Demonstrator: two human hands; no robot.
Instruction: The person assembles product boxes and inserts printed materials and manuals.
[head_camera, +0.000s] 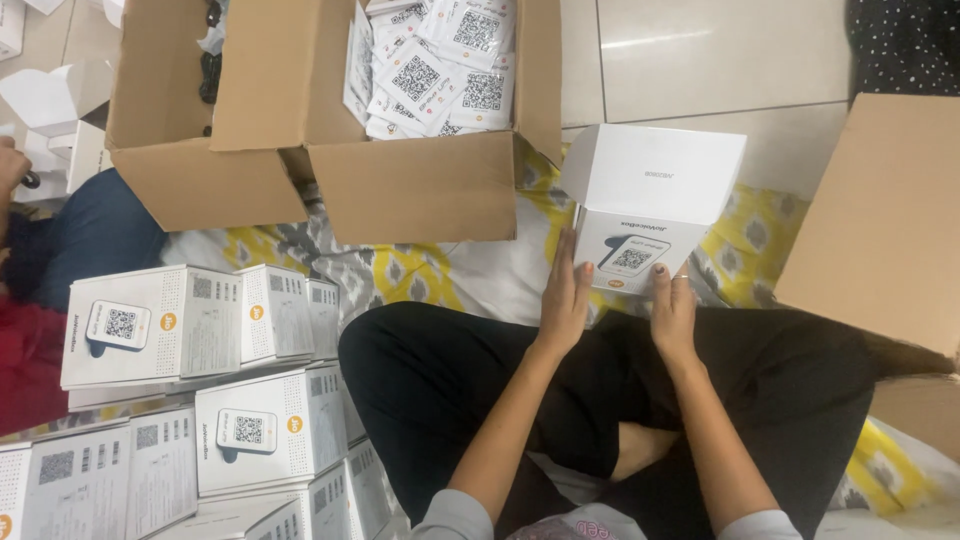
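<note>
The small white box (640, 225) sits just beyond your knees on the yellow-and-grey patterned sheet (420, 275), its lid flap standing open and its printed front facing you. Your left hand (566, 295) presses flat against its left side, fingers (566, 258) together and stretched along the wall; your right hand (673, 312) grips the lower right corner, fingers curled onto the front edge. Behind it stands an open cardboard carton (415, 185) filled with white printed cards (440, 65). A larger brown carton (880, 220) lies near on your right. Closed white boxes (200, 390) are stacked well apart on your left.
</note>
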